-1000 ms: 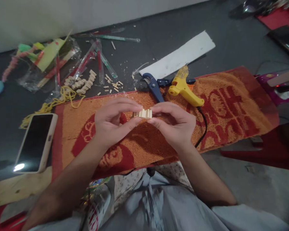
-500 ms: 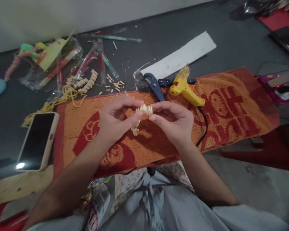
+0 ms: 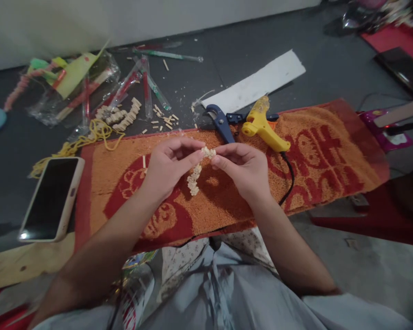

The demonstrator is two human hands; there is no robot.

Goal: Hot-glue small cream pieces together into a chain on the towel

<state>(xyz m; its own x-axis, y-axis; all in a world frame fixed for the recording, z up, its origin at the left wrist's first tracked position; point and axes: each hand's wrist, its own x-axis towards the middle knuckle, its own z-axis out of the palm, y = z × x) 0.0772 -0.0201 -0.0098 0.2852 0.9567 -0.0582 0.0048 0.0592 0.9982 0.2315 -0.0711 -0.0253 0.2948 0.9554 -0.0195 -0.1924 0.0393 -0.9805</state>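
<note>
Towel (image 3: 313,151) below, stick chain (image 3: 194,180) between hands (image 3: 167,167) (image 3: 245,170)

Obstacle beyond right fingers (image 3: 222,163): glue gun (image 3: 266,131)

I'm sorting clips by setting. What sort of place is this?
Probably a makeshift craft spot, perhaps in a home: what looks like a glue gun rests on a towel, cut sticks litter the dark table, and the left hand and right hand hold a strip of small pieces.

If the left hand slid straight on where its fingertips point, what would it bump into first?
Probably the right hand, facing the left hand across the pale chain of sticks both hold; depth is hard to judge.
</note>
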